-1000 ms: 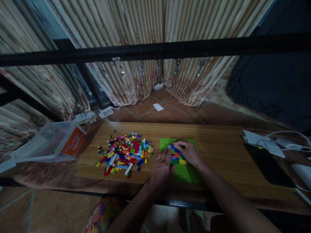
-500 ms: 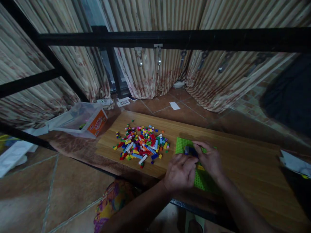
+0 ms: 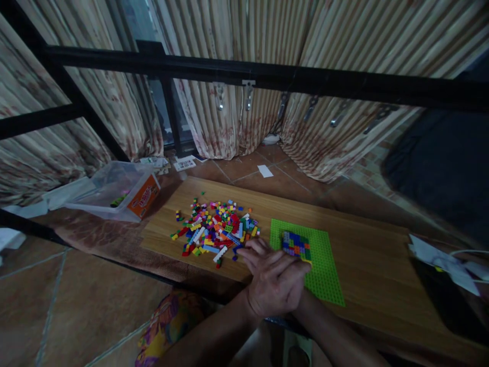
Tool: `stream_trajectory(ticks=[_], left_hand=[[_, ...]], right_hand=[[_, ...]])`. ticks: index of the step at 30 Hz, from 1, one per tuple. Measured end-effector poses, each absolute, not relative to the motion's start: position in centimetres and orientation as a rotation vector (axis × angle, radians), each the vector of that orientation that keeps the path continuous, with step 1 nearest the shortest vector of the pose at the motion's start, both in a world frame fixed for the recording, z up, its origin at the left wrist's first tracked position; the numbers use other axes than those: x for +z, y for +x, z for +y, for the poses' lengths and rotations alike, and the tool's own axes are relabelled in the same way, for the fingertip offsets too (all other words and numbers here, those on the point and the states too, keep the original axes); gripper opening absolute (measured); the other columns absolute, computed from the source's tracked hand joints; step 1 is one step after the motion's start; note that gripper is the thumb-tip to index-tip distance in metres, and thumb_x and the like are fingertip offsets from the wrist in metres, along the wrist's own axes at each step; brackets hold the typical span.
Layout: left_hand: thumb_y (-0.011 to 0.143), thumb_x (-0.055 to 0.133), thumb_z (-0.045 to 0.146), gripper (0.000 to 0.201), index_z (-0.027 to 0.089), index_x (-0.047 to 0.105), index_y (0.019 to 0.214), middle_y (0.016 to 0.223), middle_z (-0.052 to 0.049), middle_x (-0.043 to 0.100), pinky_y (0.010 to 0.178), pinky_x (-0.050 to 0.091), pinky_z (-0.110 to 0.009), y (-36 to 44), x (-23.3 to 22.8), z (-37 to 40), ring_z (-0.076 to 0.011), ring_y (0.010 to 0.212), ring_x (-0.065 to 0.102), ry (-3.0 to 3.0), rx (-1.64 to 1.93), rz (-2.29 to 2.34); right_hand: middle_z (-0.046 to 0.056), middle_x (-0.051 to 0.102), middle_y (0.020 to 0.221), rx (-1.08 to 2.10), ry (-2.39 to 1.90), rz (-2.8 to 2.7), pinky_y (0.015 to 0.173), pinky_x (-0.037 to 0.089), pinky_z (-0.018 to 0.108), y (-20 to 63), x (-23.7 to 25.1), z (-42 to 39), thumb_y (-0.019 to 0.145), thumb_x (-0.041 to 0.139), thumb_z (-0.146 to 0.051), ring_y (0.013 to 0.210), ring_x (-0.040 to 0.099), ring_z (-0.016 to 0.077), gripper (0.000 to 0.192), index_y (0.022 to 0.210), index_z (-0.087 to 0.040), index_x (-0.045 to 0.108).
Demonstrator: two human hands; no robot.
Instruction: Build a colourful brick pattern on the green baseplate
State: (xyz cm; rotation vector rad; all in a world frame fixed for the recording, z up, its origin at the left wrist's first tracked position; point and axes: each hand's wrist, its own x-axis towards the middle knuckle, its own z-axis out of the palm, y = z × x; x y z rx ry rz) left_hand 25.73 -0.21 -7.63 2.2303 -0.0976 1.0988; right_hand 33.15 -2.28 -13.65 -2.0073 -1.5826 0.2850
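Both hands have drawn back off the green baseplate since half a second ago and now lie stacked at the near edge of the bench. The left hand rests on top, palm down, its fingers spread flat and gripping nothing, tips just beside the brick pile. The right hand is almost wholly hidden beneath it; whether its fingers are open or closed cannot be told.

A small block of joined bricks, blue, red, green and yellow, sits on the baseplate's near-left part, uncovered, just beyond the hands. The pile of loose bricks lies to the left of the plate; in the dim light single pieces are hard to make out.

The bench is a pale wood board. Off its far-left corner a clear plastic tub with an orange label lies tipped on its side, perhaps with a few bricks inside. At the right edge, white papers and a cable are cut off by the frame. A black rail crosses the view in front of striped curtains, above a brown tiled floor.
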Motion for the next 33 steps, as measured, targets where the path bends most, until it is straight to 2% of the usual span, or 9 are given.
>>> stream_trajectory(ticks=[4, 6, 10, 23, 27, 33], left_hand=[[0.083, 0.045, 0.013, 0.025, 0.013, 0.058, 0.104, 0.088, -0.007, 0.066, 0.07, 0.048, -0.034, 25.0, -7.6, -0.5, -0.0172, 0.077, 0.058, 2.232, 1.125, -0.172], [0.081, 0.045, 0.011, 0.025, 0.013, 0.057, 0.104, 0.087, -0.007, 0.066, 0.068, 0.049, -0.033, 24.9, -7.8, -0.7, -0.017, 0.076, 0.059, 2.236, 1.112, -0.208], [0.08, 0.046, 0.01, 0.026, 0.012, 0.058, 0.102, 0.085, -0.007, 0.067, 0.065, 0.05, -0.032, 25.2, -8.1, -1.2, -0.0166, 0.074, 0.059, 2.25, 1.083, -0.245], [0.081, 0.043, 0.015, 0.025, 0.014, 0.059, 0.1, 0.085, -0.006, 0.067, 0.065, 0.052, -0.03, 25.2, -8.2, -1.7, -0.0159, 0.075, 0.061, 2.302, 0.999, -0.249], [0.083, 0.041, 0.016, 0.025, 0.015, 0.06, 0.099, 0.082, -0.006, 0.067, 0.066, 0.052, -0.03, 25.1, -8.1, -1.8, -0.0154, 0.073, 0.061, 2.333, 0.947, -0.24], [0.083, 0.041, 0.017, 0.025, 0.014, 0.061, 0.099, 0.082, -0.005, 0.067, 0.069, 0.052, -0.03, 25.0, -7.6, -1.5, -0.0154, 0.073, 0.061, 2.291, 1.026, -0.232]], right_hand=[[0.002, 0.062, 0.09, 0.017, -2.006, -1.72, 0.072, 0.043, 0.031, 32.5, -13.5, -0.5, 0.087, 0.056, -0.021, 0.083, 0.052, 0.0177, 0.015, 0.088, -0.028, 0.07], [0.003, 0.062, 0.092, -0.064, -1.996, -1.764, 0.071, 0.042, 0.031, 32.3, -13.3, -0.2, 0.085, 0.058, -0.018, 0.085, 0.051, 0.018, 0.014, 0.088, -0.026, 0.069], [0.004, 0.061, 0.095, -0.042, -2.009, -1.847, 0.076, 0.043, 0.032, 32.2, -12.4, 0.4, 0.082, 0.063, -0.017, 0.089, 0.05, 0.0192, 0.011, 0.091, -0.023, 0.066], [0.005, 0.061, 0.088, -0.064, -2.06, -1.943, 0.079, 0.043, 0.033, 32.1, -11.4, 1.1, 0.086, 0.055, -0.013, 0.088, 0.05, 0.0196, 0.011, 0.084, -0.019, 0.063], [0.005, 0.062, 0.091, -0.022, -2.002, -1.868, 0.081, 0.044, 0.036, 32.0, -11.5, 0.8, 0.085, 0.056, -0.015, 0.09, 0.052, 0.0211, 0.01, 0.09, -0.02, 0.064], [0.008, 0.063, 0.099, 0.173, -1.896, -1.453, 0.079, 0.049, 0.036, 32.7, -10.7, -1.2, 0.088, 0.048, -0.019, 0.09, 0.059, 0.0219, 0.023, 0.105, -0.023, 0.062]])
